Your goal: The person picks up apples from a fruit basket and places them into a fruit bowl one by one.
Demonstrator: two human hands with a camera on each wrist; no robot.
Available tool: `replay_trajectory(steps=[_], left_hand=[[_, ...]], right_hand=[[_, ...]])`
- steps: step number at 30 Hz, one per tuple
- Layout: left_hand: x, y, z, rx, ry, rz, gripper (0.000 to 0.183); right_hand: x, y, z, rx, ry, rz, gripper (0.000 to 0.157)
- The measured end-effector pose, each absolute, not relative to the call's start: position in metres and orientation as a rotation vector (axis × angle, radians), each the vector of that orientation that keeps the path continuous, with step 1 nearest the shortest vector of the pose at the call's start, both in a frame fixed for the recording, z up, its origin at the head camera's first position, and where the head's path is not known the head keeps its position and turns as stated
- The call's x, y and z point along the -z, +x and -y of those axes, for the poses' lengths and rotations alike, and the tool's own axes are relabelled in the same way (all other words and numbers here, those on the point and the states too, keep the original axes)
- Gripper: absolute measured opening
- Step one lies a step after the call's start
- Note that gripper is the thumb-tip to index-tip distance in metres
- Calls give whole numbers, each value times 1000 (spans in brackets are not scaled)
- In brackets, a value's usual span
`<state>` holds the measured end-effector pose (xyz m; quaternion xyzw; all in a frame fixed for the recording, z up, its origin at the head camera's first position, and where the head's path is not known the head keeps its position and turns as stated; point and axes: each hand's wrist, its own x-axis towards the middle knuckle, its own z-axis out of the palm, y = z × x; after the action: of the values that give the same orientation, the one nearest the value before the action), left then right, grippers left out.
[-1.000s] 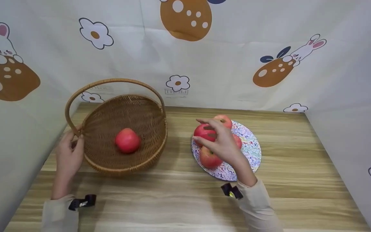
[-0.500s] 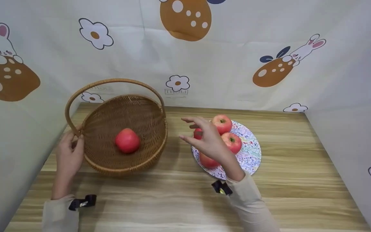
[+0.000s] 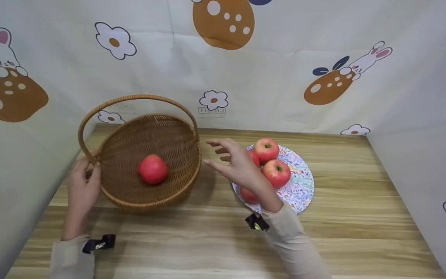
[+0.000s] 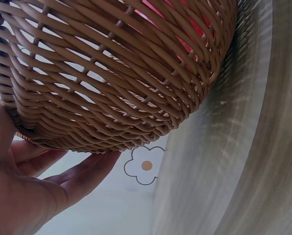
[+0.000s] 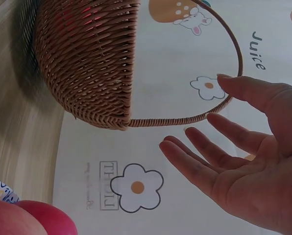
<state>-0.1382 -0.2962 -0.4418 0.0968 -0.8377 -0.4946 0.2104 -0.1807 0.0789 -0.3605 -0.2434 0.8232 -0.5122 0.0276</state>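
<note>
A brown wicker basket (image 3: 130, 143) with a tall arched handle stands on the left, one red apple (image 3: 153, 169) inside. My left hand (image 3: 83, 190) holds its left rim at the handle's base, the thumb at the rim; in the left wrist view the fingers of this hand (image 4: 28, 191) lie against the outer weave. Between basket and plate, my right hand (image 3: 238, 166) hovers with fingers spread and nothing in them. On the colourfully patterned round plate (image 3: 302, 178) sit several apples (image 3: 277, 173), some partly hidden behind the right hand and forearm.
The wood-grain table (image 3: 354, 193) is bounded by pale printed cloth walls (image 3: 277, 104) at the back and both sides. In the right wrist view the basket handle (image 5: 170, 122) arches near the right hand's fingers. A black wrist camera (image 3: 257, 222) sits on each sleeve.
My right hand has moved left from above the plate's apples toward the basket, uncovering some apples. The left hand, the basket and the apple inside it have stayed put.
</note>
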Motion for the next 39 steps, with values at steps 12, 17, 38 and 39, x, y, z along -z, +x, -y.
replay_trajectory(steps=[12, 17, 38, 39], left_hand=[[441, -136, 296, 1365, 238, 2336, 43], [440, -135, 296, 1356, 252, 2344, 43], [439, -136, 296, 1385, 249, 2346, 45], [439, -135, 295, 1382, 250, 2345, 45]], right_hand=[[364, -187, -62, 1580, -781, -2490, 49], [364, -189, -55, 1573, -782, -2477, 47], [371, -198, -20, 1533, -841, -2451, 43], [371, -199, -19, 1526, -846, -2450, 42]])
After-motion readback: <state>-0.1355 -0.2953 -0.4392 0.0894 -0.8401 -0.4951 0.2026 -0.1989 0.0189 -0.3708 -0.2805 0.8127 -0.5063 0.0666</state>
